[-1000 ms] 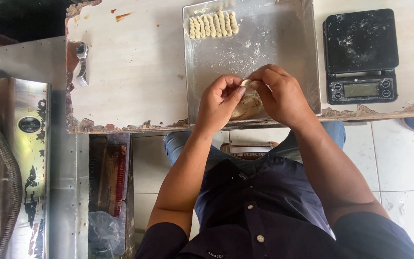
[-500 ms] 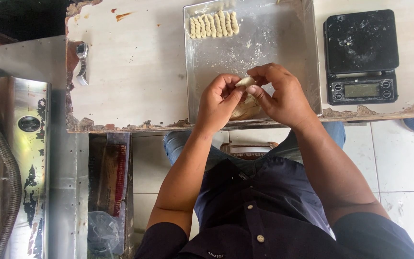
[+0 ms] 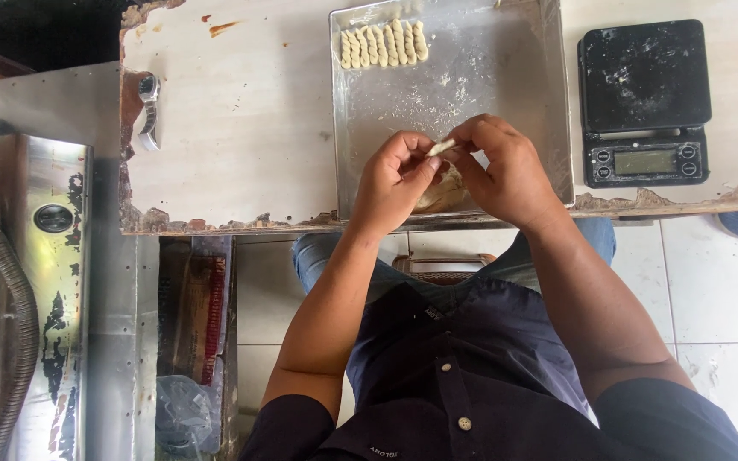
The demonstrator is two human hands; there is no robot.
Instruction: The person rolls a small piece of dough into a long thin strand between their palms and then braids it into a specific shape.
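Note:
My left hand (image 3: 392, 181) and my right hand (image 3: 506, 166) meet over the near edge of a floured metal baking tray (image 3: 489, 77). Between their fingertips they pinch a small pale piece of dough (image 3: 441, 147). Under the hands, on the tray, lies a larger tan lump of dough (image 3: 442, 193), partly hidden. At the far left corner of the tray sits a row of several twisted dough pieces (image 3: 383, 43).
A black digital kitchen scale (image 3: 645, 101) dusted with flour stands right of the tray. A wristwatch (image 3: 148, 111) lies at the left edge of the worn white table (image 3: 241, 128). A metal appliance with a hose (image 3: 19, 282) stands at the left. Below are tiled floor and my lap.
Both hands have kept working the small dough piece between the fingertips, which now sticks out more between them. The hands stayed over the tray's near edge.

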